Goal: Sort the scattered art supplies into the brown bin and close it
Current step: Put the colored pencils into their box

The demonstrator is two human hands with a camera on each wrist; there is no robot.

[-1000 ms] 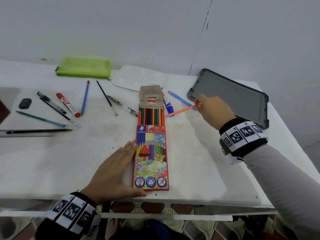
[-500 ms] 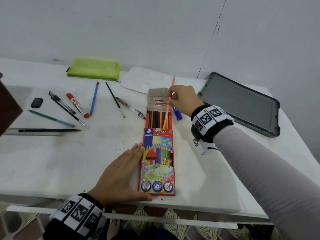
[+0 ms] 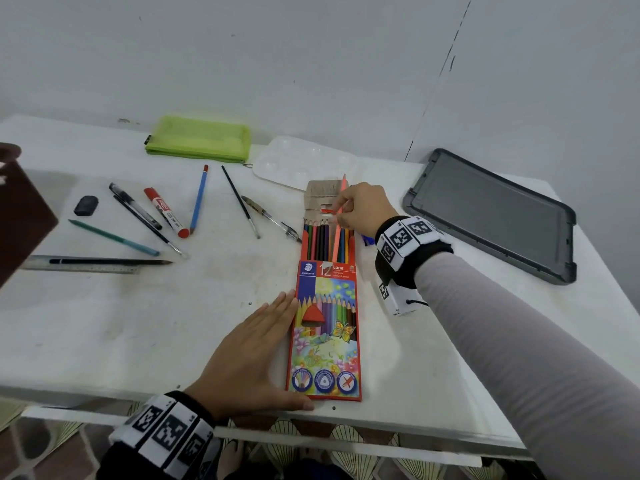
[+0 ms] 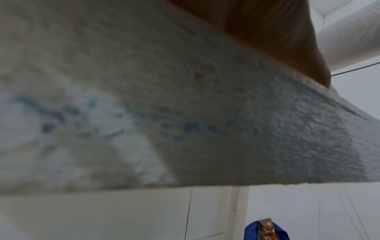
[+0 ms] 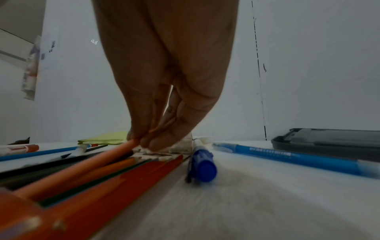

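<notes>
A red box of coloured pencils (image 3: 325, 327) lies open near the table's front edge, flap folded back. My right hand (image 3: 360, 211) pinches a salmon-orange pencil (image 3: 337, 233) whose lower part sits among the other pencils in the box; the right wrist view shows the pencil (image 5: 82, 167) between my fingertips (image 5: 141, 138). My left hand (image 3: 256, 355) lies flat on the table against the box's left side, thumb along its bottom edge. The brown bin (image 3: 20, 216) shows only as a corner at the left edge. Its grey lid (image 3: 491, 213) lies at the right.
Left of the box lie a ruler (image 3: 83, 268), black pencil, teal pencil (image 3: 114, 237), pens, red marker (image 3: 166, 211), blue pencil (image 3: 199, 199), brushes and an eraser (image 3: 86, 205). A green pouch (image 3: 201, 140) and white palette (image 3: 298, 162) sit at the back. A blue marker (image 5: 202, 164) and blue pen (image 5: 292, 159) lie right of the box.
My right hand carried the orange pencil from beside the lid leftward to the box and lowered it in among the others. The left hand stayed against the box.
</notes>
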